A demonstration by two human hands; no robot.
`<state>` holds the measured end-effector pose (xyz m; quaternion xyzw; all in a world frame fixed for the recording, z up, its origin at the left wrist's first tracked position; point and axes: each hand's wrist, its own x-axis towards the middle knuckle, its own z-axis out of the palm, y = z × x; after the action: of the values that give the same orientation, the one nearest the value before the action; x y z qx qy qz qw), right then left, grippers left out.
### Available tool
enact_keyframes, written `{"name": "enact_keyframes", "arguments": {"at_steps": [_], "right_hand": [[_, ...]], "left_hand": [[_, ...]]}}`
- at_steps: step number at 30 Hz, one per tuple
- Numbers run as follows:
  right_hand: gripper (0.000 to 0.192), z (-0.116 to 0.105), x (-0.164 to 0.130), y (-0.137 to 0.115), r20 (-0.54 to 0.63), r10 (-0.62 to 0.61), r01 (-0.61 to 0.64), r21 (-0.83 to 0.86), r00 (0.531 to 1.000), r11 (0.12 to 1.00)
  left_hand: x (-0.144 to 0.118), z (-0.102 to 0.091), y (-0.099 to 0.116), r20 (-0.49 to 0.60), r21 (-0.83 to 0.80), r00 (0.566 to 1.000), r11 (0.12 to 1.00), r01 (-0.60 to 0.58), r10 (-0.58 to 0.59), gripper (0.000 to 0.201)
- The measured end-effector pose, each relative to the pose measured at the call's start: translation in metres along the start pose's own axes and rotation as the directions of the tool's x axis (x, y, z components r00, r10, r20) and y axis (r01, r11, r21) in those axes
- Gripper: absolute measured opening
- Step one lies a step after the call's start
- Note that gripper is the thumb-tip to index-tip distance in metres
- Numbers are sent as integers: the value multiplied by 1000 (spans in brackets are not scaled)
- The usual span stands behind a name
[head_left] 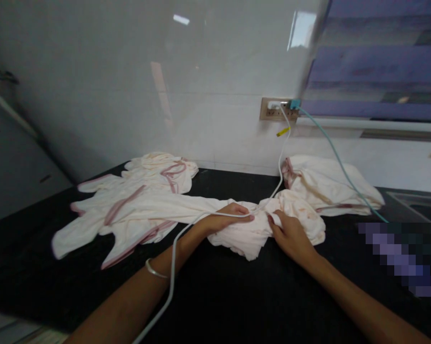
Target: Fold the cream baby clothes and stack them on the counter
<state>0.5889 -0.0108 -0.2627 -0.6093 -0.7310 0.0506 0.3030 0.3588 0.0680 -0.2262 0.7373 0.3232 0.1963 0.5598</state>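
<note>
A cream top with pink edges (pixel 147 205) lies spread out on the big black surface (pixel 229 296), and a bunched pale cloth (pixel 240 239) sits in the middle. The left hand (pixel 227 216) holds the cloth with fingers close together, and the right hand (pixel 292 236) pinches it, under a thin white cord (pixel 173 267) crossing the left arm (pixel 143 286).

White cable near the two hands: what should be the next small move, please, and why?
Probably ease the white cable clear before shifting the pale cloth: the cable crosses in front of the left hand and forearm, and passes by the cloth where the right hand seems to pinch it, so it could snag.
</note>
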Motion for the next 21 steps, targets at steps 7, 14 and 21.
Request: {"name": "enact_keyframes", "arguments": {"at_steps": [7, 14, 21], "right_hand": [[24, -3, -3, -7, 8, 12, -12, 71, 1000, 997], [22, -5, 0, -6, -322, 91, -4, 261, 942, 965], [26, -4, 2, -1, -318, 93, 5, 293, 943, 956]], "left_hand": [[-14, 2, 7, -7, -10, 999, 999, 49, -49, 26], [2, -12, -3, -95, -28, 994, 998, -60, 57, 38], [9, -27, -11, -541, 158, 839, 987, 41, 52, 38]]}}
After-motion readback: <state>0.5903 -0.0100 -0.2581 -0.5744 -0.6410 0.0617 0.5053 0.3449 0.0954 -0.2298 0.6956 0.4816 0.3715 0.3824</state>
